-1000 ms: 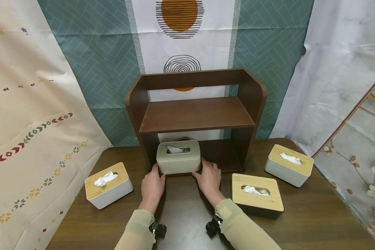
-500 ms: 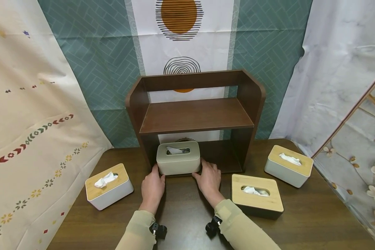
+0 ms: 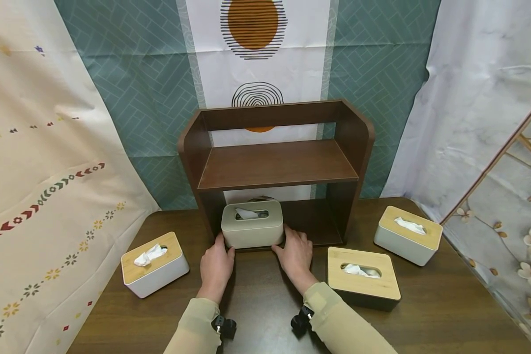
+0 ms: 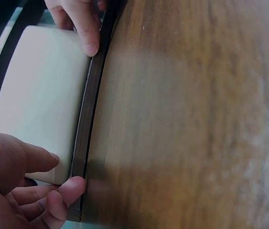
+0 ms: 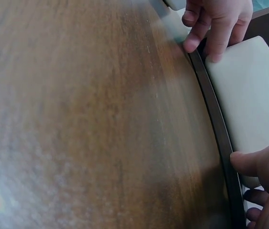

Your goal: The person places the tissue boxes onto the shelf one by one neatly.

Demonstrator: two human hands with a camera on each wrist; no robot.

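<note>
On shelf (image 3: 311, 221), grey-beige tissue box (image 3: 252, 237), rounded

Patterned hangings (image 3: 155, 88), a wood-grained table (image 3: 261, 300), a shelf unit (image 3: 279, 164) and tissue boxes (image 3: 252, 236) suggest a home-like corner.

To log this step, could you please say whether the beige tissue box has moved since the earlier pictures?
No: in the head view, the beige tissue box shows no shift, sideways or inward, against the shelf.
</note>
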